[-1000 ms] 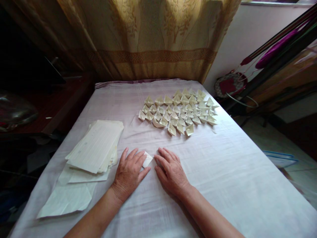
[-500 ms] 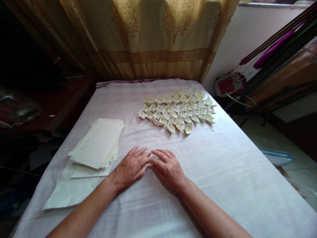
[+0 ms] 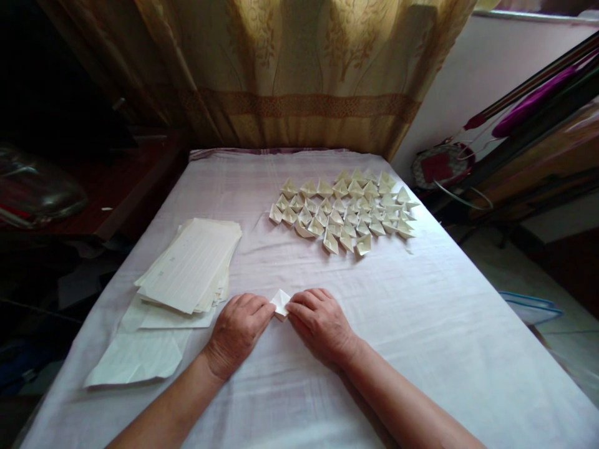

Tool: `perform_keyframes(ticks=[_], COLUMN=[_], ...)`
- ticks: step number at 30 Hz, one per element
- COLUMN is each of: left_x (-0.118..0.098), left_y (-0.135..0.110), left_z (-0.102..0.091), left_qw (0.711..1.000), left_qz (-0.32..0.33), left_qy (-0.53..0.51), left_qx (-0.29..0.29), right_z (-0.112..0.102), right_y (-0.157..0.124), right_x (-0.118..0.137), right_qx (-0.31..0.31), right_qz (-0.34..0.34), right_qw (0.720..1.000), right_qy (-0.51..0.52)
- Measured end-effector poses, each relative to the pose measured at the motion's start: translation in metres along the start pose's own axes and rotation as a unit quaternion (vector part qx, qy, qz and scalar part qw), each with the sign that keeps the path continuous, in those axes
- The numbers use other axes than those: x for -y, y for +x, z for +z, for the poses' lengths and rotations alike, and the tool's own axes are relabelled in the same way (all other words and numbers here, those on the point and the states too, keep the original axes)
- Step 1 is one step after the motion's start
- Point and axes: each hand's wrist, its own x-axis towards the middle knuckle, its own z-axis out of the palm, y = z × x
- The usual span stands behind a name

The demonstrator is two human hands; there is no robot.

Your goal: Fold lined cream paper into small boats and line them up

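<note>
A small folded piece of white paper point(image 3: 281, 302), pointed at the top, is held low over the cloth between my two hands. My left hand point(image 3: 242, 327) pinches its left corner between thumb and fingers. On the opposite corner, my right hand point(image 3: 322, 324) has its fingers closed in the same way. Several small folded paper boats point(image 3: 334, 219) stand in close rows farther back, right of centre. Beyond my left hand lies a stack of paper sheets point(image 3: 191, 265), with a creased loose sheet point(image 3: 135, 358) under its near end.
A pale checked cloth point(image 3: 412, 362) covers the table. Behind it hangs a gold patterned curtain point(image 3: 299, 75). At the left is a dark red wooden surface point(image 3: 126, 212) with a clear plastic-looking bundle on it. A round bag point(image 3: 442, 165) hangs at the right.
My fingers have drawn apart, so the folded paper now shows between them with its point up. My left hand has closed and moved slightly left. The whole view has shifted a little.
</note>
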Motion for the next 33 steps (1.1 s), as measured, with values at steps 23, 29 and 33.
perform_keyframes(ticks=[23,29,33], left_x=[-0.013,-0.015,-0.014], left_y=[0.02,0.023,0.025], left_z=[0.002,0.001,0.001], left_qw=[0.979,0.977,0.976], left_qz=[-0.167,-0.17,-0.17], left_qy=[0.081,0.095,0.093], left_qx=[0.078,0.09,0.104], right_z=[0.003,0.001,-0.001], right_y=[0.022,0.026,0.029], right_x=[0.015,0.016,0.017], right_qx=[0.047,0.068,0.089], right_qz=[0.264,0.276,0.291], right_qw=[0.962,0.956,0.949], right_qy=[-0.056,-0.075,-0.076])
